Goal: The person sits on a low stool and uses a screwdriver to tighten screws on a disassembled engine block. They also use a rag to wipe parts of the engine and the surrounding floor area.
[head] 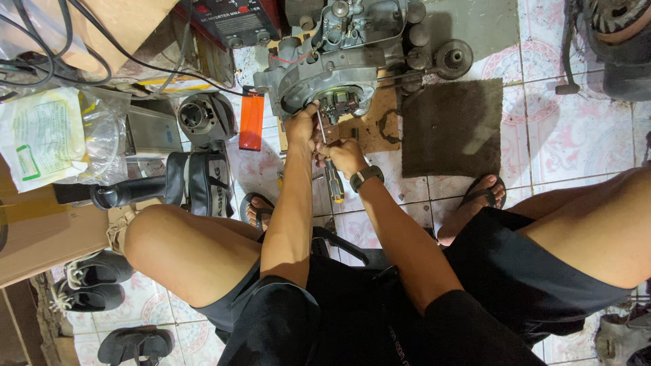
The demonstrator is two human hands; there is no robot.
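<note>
A grey motorcycle engine case (pixel 325 68) rests on a wooden board (pixel 369 125) on the tiled floor ahead of me. My left hand (pixel 300 127) grips the metal shaft of a screwdriver (pixel 324 146) near the engine's round opening. My right hand (pixel 344 157), with a dark wristwatch, is closed around the screwdriver's black and yellow handle (pixel 335 186). The tip points into the engine's stator area (pixel 339 103). My bare knees and black shorts fill the lower part of the view.
A dark mat (pixel 451 129) lies right of the engine. An orange flat piece (pixel 251 122), a cylinder part (pixel 202 116), a black bag (pixel 200 179), plastic bags and cables sit left. Shoes (pixel 95 278) lie bottom left. My sandalled feet (pixel 478 200) rest on the tiles.
</note>
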